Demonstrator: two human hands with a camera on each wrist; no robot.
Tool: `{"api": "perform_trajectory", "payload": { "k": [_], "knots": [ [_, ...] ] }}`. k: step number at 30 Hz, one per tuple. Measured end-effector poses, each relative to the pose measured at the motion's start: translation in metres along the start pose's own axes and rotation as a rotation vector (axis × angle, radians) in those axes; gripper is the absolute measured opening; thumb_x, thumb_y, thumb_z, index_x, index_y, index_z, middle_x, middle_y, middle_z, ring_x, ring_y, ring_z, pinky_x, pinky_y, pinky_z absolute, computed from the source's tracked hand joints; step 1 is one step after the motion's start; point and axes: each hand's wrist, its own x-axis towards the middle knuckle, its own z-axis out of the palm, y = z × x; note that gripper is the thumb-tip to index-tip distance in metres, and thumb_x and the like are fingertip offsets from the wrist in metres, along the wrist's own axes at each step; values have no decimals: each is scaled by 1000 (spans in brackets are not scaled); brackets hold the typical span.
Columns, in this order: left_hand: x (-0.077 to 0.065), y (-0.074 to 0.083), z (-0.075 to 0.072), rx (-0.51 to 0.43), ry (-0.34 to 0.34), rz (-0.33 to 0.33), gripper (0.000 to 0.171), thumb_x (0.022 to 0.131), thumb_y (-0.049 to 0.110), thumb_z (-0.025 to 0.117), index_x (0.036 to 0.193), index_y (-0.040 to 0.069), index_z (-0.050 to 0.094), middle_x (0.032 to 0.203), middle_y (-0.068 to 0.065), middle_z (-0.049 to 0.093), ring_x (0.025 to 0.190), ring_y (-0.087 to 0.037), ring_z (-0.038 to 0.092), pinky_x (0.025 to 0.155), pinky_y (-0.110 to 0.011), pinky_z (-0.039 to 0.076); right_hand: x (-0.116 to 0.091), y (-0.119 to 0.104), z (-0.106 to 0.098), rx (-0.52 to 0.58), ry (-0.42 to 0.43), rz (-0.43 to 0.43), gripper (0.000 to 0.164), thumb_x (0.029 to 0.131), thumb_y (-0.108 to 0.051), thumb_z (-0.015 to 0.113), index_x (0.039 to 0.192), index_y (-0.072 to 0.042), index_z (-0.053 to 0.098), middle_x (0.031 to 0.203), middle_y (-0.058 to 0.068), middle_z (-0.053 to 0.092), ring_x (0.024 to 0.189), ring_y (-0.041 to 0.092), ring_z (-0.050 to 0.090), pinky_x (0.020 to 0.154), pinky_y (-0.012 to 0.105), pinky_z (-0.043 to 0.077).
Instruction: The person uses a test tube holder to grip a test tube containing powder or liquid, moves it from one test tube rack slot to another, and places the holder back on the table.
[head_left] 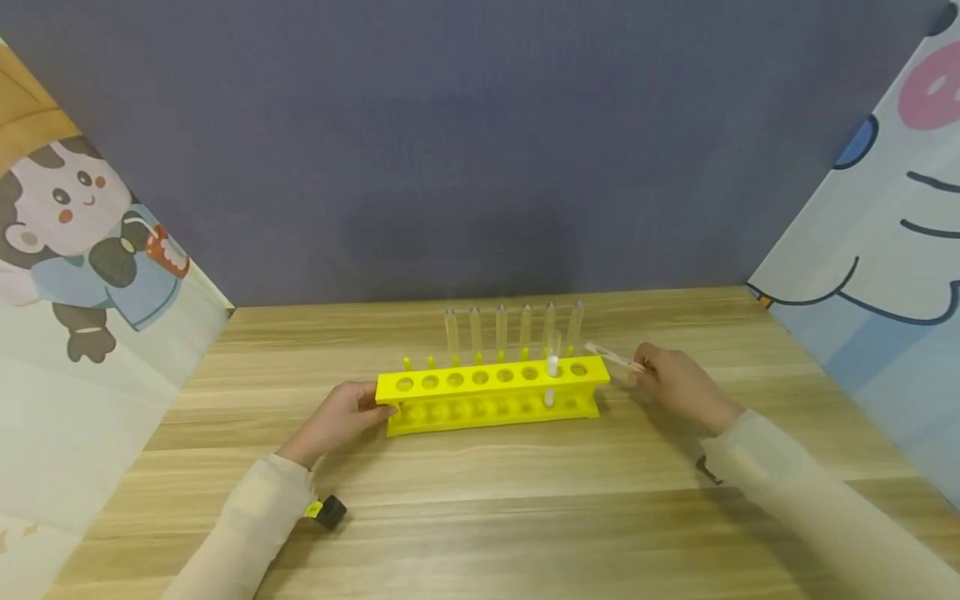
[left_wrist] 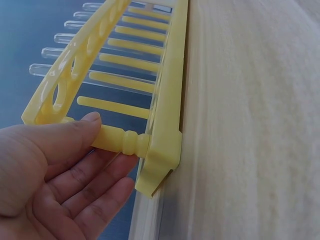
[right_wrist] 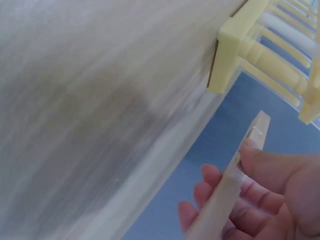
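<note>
A yellow test tube rack (head_left: 390, 390) stands on the table, long side toward me. My left hand (head_left: 339, 419) grips its left end; in the left wrist view the thumb lies on the yellow end post (left_wrist: 111, 138) with fingers behind it. One test tube holding something white (head_left: 552, 367) is upright in a hole near the right end. Along the back, several clear test tubes (head_left: 502, 329) sit upside down over the pegs. My right hand (head_left: 677, 382) pinches a wooden test tube clamp (right_wrist: 220, 200), its tip close to the rack's right end.
The wood-grain table (head_left: 480, 517) runs back to a dark grey-blue panel (head_left: 480, 150). Cartoon-printed panels flank it, a figure with a drink (head_left: 82, 217) at left. A small black device (head_left: 330, 511) is at the left sleeve.
</note>
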Motion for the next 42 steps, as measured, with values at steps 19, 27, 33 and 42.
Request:
{"api": "perform_trajectory", "payload": {
  "k": [19, 27, 33, 42],
  "knots": [
    [1, -2, 0, -2, -23, -15, 27, 90, 13, 64, 115, 5, 65, 117, -10, 65, 112, -27, 58, 97, -47, 46, -5, -7, -25, -3, 87, 2, 15, 87, -7, 65, 94, 6, 61, 71, 6, 61, 57, 14, 42, 50, 27, 36],
    [2, -4, 0, 5, -19, -11, 26, 90, 13, 65, 114, 5, 66, 117, -11, 65, 112, -28, 58, 97, -47, 46, -8, -12, -32, -14, 117, -25, 13, 86, -6, 67, 89, 5, 61, 67, 4, 59, 54, 12, 41, 47, 25, 35],
    [2, -2, 0, 5, -16, -17, 25, 89, 13, 65, 113, 5, 66, 117, -11, 65, 112, -28, 58, 97, -47, 46, -9, -15, -35, -28, 125, -39, 12, 85, -5, 68, 88, 4, 62, 66, 3, 59, 55, 12, 42, 49, 27, 37],
    [2, -2, 0, -3, -15, -25, 26, 89, 13, 65, 113, 5, 66, 117, -11, 65, 113, -28, 58, 98, -48, 45, -10, -27, -39, -38, 153, -64, 9, 85, -7, 68, 85, -1, 62, 70, 3, 60, 56, 12, 41, 50, 27, 37]
  ]
}}
